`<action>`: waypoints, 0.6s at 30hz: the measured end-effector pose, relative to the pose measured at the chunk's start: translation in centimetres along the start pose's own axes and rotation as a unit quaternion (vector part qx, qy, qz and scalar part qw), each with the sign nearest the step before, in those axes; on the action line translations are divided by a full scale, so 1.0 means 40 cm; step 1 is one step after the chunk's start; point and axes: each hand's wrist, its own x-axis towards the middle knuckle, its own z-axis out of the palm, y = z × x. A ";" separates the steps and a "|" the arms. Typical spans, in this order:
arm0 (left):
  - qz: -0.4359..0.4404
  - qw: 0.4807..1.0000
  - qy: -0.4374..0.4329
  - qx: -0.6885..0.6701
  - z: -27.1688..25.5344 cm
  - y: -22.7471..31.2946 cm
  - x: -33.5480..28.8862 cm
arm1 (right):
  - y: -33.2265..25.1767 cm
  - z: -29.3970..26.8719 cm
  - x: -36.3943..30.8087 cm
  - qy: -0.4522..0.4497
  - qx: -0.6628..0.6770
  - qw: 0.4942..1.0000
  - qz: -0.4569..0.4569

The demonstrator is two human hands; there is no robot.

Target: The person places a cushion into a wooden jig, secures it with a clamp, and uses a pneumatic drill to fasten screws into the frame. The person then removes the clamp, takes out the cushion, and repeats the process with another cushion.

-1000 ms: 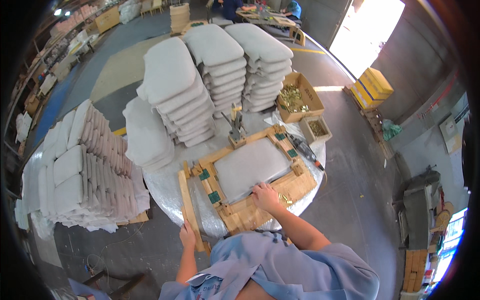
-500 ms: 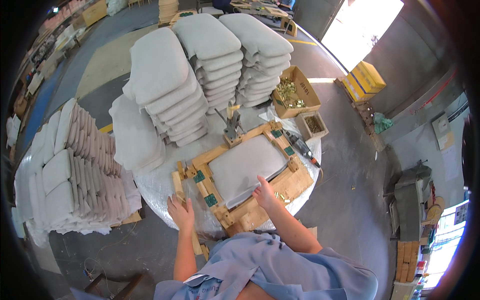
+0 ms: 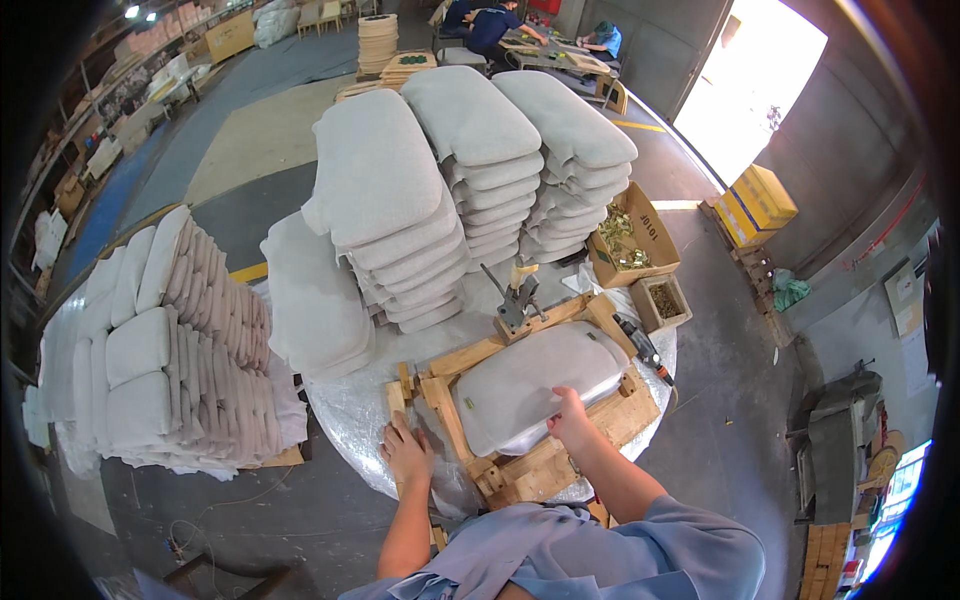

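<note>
A grey upholstered cushion (image 3: pixel 530 385) lies within a wooden frame (image 3: pixel 462 352) on the round, plastic-covered table. My right hand (image 3: pixel 572 418) is at the cushion's front edge, its fingers bent around the edge; their tips are partly hidden. My left hand (image 3: pixel 408 455), fingers stretched out, rests by a wooden strip (image 3: pixel 397 402) left of the frame and holds nothing I can see. A small yellowish piece shows at the cushion's left end, and dark marks at its right end. Behind the frame stands a metal clamp (image 3: pixel 518 308).
Tall stacks of grey cushions (image 3: pixel 380 170) rise behind the frame; more are piled on the left (image 3: pixel 140 350). At right are a power tool (image 3: pixel 643 348), a box of small fittings (image 3: pixel 665 303) and a carton of brass-coloured parts (image 3: pixel 625 240). Several people (image 3: pixel 495 28) sit far back.
My view has shifted, so the scene sits lower and further right. Green pads seen on the frame earlier no longer show. The cushion now looks plumper, and my right hand remains at its front edge.
</note>
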 end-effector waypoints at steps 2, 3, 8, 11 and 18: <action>0.005 1.000 -0.001 0.000 -0.004 0.004 -0.006 | -0.002 -0.016 -0.006 -0.025 0.020 0.998 -0.049; 0.008 1.000 -0.002 0.001 -0.005 0.005 -0.011 | -0.004 -0.026 -0.007 -0.032 0.023 0.998 -0.049; 0.002 0.998 -0.017 -0.062 -0.037 0.024 -0.014 | 0.002 -0.079 -0.044 -0.115 -0.003 0.991 -0.074; -0.009 0.986 0.082 -0.148 -0.027 0.014 0.000 | 0.034 -0.091 -0.056 -0.108 0.028 0.990 -0.087; 0.325 0.930 -0.035 -0.167 -0.180 0.223 -0.074 | 0.128 -0.214 -0.100 -0.142 0.091 0.981 -0.100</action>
